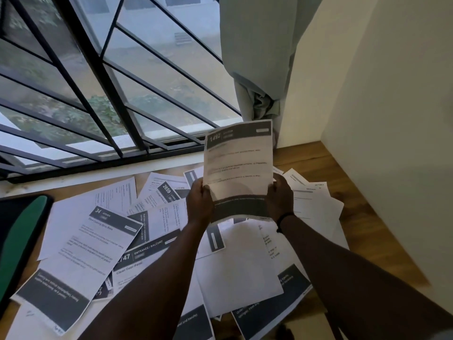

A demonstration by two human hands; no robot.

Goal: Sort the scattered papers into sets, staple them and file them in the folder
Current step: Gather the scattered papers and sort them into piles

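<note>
At the table's left edge lies a dark folder with a green panel (23,239). Scattered white printed papers with dark header bands (81,251) cover the wooden table (355,217) from there to its right edge. Above the middle of the table, my left hand (199,201) pinches the left edge of a white printed sheet headed 1492 (239,163), raised upright; my right hand (280,197) clasps its right edge.

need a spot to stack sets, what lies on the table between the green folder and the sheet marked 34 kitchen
In the head view, a blank white sheet fills most of the stretch between the green folder and the 34 kitchen sheet, with only a sliver of bare wooden table.
</note>
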